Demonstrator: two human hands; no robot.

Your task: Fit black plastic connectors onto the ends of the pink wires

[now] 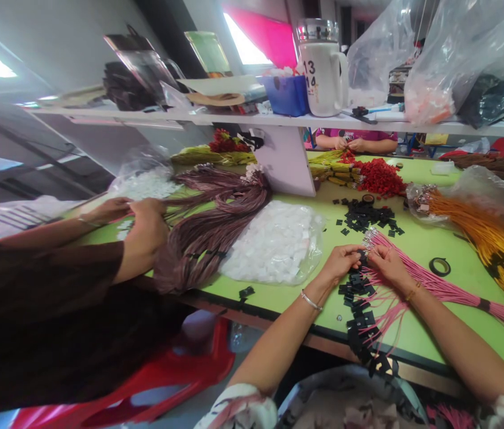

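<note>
My left hand (pixel 340 262) and my right hand (pixel 386 263) meet over the green table (pixel 417 238), fingers pinched together on the metal-tipped end of a pink cord (pixel 370 243) and a small black square tag. A bundle of pink cords (pixel 448 289) runs from my right hand toward the lower right. Pink cords with black tags (pixel 359 316) fitted hang over the table's front edge below my hands. Loose black tags (pixel 368 217) lie scattered just beyond my fingers.
A co-worker on the left handles a brown cord bundle (pixel 216 220). A clear bag of white pieces (pixel 274 241) lies mid-table. Orange cords (pixel 488 238) and a tape ring (pixel 439 266) lie to the right. Another person's hands (pixel 348 143) work at the far side. A shelf (pixel 252 119) holds a mug.
</note>
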